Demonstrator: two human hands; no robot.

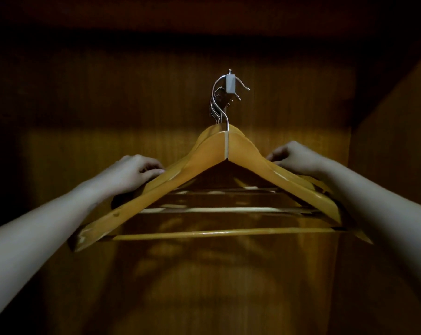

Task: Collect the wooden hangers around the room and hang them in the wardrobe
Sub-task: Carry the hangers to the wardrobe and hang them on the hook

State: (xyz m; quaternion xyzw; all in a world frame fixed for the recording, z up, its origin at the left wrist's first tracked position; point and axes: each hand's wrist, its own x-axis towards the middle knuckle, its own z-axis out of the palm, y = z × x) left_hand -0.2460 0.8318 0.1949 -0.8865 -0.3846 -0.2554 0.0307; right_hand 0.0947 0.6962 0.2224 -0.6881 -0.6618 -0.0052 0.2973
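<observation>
Head camera looks into a dark wardrobe, and two bare arms reach in from the bottom corners.

The left hand (137,172) curls its fingers on the left slope of the front wooden hanger (204,165), which is smooth, yellow-orange and shaped like a wide roof. The right hand (294,158) curls its fingers over the right slope. Both hands grip it, one on each side, most likely to keep it level and stop it from swinging. I cannot tell if the fingers also hold the hanger just behind.

More yellow wooden hangers (228,210) hang close behind the front one, so their long bottom bars show one after another. They are packed together, which saves room.

Higher up, the thin silver metal hooks (215,110) bend over a small grey metal rail piece (230,83). The front hook sits on it too, so this hanger looks like it is already hung. The hands may only be setting it straight.

Farthest back is the brown wooden back wall of the wardrobe (108,97). It is dim, and the hangers throw soft shadows on it.
</observation>
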